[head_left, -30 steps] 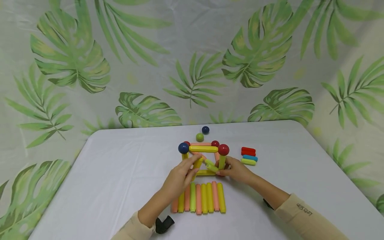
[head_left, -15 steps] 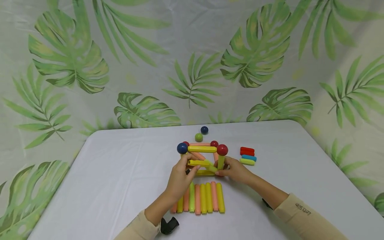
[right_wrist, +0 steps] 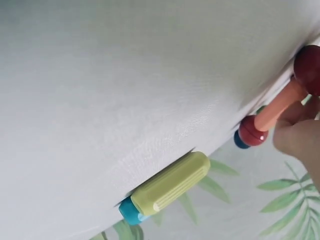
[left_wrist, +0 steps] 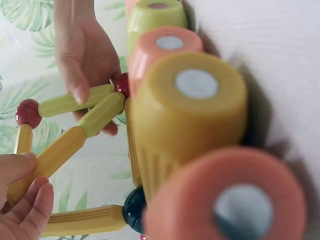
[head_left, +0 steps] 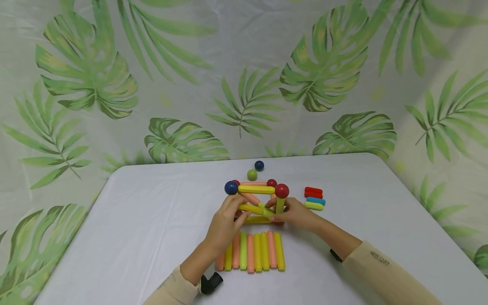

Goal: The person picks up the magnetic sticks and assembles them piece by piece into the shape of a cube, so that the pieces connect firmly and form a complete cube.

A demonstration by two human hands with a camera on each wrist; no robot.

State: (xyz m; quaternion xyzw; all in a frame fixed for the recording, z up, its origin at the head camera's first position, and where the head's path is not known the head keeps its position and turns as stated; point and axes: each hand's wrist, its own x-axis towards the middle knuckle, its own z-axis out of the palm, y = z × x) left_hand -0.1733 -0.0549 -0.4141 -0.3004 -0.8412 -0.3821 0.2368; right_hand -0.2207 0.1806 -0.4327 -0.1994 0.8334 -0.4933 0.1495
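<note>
A frame of sticks and balls stands mid-table, with a blue ball (head_left: 231,187) and a red ball (head_left: 282,190) at its upper near corners. My left hand (head_left: 223,222) (left_wrist: 25,195) pinches a yellow stick (head_left: 250,208) (left_wrist: 60,150) inside the front opening. That stick meets a slanting light green stick (head_left: 268,212) (left_wrist: 102,115) end to end, which reaches a lower red ball (left_wrist: 122,84). My right hand (head_left: 299,214) (left_wrist: 90,55) (right_wrist: 300,137) grips at this corner, around the upright green stick (head_left: 280,205) (left_wrist: 75,101); some fingertips are hidden.
A row of pink, yellow and green sticks (head_left: 258,253) lies in front of the frame. Behind it are loose green (head_left: 252,174) and blue (head_left: 259,165) balls. Red (head_left: 313,190), blue (head_left: 318,201) and green (head_left: 314,206) short pieces lie to the right.
My left hand has turned the yellow stick from steeply tilted to nearly level, and its inner end now meets the green stick. My right fingers have shifted slightly left over the green stick.
</note>
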